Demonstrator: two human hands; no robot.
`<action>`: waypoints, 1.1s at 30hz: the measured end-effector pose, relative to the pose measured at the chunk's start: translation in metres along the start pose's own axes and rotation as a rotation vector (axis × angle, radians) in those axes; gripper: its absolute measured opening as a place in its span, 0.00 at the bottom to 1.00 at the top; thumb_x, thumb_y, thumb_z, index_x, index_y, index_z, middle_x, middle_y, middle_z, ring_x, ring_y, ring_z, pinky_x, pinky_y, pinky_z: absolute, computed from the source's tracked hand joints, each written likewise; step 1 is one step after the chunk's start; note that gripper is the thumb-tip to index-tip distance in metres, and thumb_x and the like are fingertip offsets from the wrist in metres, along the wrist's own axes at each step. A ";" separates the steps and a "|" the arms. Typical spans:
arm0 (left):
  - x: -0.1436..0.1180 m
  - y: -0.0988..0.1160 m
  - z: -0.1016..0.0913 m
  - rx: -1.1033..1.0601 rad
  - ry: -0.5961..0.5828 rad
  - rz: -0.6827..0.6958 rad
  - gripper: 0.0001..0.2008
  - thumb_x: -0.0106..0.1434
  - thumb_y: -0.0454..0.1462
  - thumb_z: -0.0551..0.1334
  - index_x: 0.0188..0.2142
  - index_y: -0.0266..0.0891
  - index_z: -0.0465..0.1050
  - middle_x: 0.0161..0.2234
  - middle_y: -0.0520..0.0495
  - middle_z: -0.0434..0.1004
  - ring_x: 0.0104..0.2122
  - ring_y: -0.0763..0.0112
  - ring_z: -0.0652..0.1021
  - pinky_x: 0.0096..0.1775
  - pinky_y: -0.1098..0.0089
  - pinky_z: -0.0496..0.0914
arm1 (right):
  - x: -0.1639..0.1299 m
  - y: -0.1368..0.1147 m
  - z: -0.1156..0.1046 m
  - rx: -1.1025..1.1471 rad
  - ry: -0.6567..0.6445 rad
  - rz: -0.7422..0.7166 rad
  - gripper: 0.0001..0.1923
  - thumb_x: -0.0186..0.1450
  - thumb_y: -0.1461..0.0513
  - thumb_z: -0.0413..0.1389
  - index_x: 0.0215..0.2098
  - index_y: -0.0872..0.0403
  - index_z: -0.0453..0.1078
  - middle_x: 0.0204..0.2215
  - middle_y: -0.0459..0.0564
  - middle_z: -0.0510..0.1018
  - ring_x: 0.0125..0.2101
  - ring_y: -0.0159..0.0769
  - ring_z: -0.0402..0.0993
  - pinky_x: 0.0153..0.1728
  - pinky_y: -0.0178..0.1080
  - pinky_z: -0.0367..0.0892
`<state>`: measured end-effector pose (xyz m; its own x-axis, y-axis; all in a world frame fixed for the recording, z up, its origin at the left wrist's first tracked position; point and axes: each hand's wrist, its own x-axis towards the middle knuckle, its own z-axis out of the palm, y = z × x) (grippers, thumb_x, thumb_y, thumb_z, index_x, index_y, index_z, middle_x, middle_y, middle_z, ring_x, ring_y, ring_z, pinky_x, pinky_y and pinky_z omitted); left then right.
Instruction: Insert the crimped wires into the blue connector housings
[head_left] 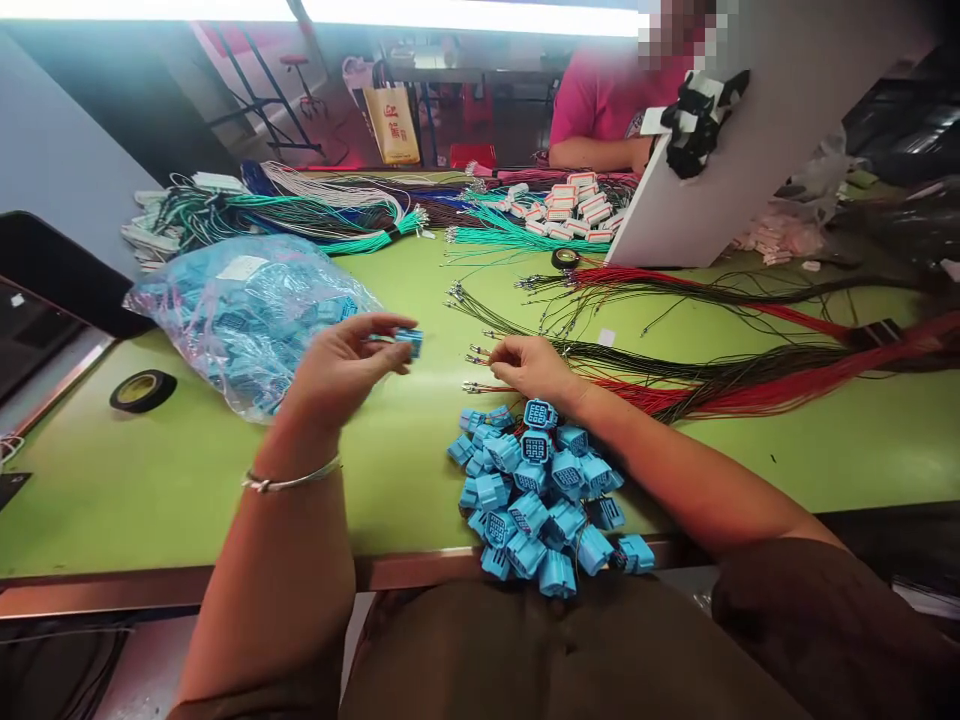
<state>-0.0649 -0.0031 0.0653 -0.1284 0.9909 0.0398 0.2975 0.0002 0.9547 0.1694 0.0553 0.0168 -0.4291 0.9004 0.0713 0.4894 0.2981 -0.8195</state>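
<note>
My left hand (pixel 352 360) is closed, pinching a small light-blue connector housing (pixel 409 342) between thumb and fingers, just above the table. Thumb and fingertips of my right hand (pixel 529 365) are pinched together at the ends of thin wires, gripping a wire (pixel 484 362) there. Metal terminals show on the wire ends just left of those fingers. Below my right hand lies a heap of blue connector housings (pixel 529 510) at the table's front edge, some with wires in them. Beside my left hand rests a clear plastic bag (pixel 247 310) full of blue housings.
Bundles of black and red wires (pixel 750 370) stretch to the right. Black tape rolls lie at left (pixel 142 390) and centre back (pixel 565 258). White connectors (pixel 577 208) and green wires (pixel 292 215) fill the back. A grey panel (pixel 720 150) stands near a person in pink (pixel 592 110).
</note>
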 end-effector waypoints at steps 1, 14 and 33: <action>0.000 -0.003 0.011 -0.203 -0.065 -0.030 0.19 0.52 0.41 0.72 0.42 0.38 0.79 0.31 0.48 0.77 0.30 0.70 0.78 0.39 0.67 0.74 | 0.000 -0.001 0.000 0.059 0.008 -0.005 0.06 0.58 0.67 0.55 0.32 0.59 0.75 0.25 0.45 0.76 0.26 0.27 0.65 0.30 0.31 0.60; 0.008 -0.033 0.068 -0.891 -0.216 -0.381 0.12 0.55 0.28 0.69 0.40 0.35 0.77 0.36 0.45 0.82 0.37 0.72 0.81 0.45 0.69 0.75 | -0.011 -0.004 -0.009 0.141 -0.046 -0.013 0.14 0.58 0.56 0.53 0.22 0.58 0.71 0.15 0.40 0.60 0.20 0.25 0.54 0.23 0.33 0.49; 0.006 -0.036 0.072 -0.809 -0.251 -0.266 0.18 0.46 0.35 0.77 0.37 0.36 0.81 0.36 0.46 0.83 0.36 0.73 0.81 0.42 0.74 0.75 | -0.011 0.000 -0.012 0.354 -0.158 0.177 0.12 0.59 0.58 0.54 0.22 0.57 0.68 0.13 0.38 0.58 0.16 0.23 0.49 0.19 0.33 0.44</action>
<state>-0.0081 0.0127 0.0100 0.1417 0.9719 -0.1878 -0.4844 0.2335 0.8431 0.1829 0.0492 0.0225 -0.4863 0.8601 -0.1538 0.2869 -0.0091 -0.9579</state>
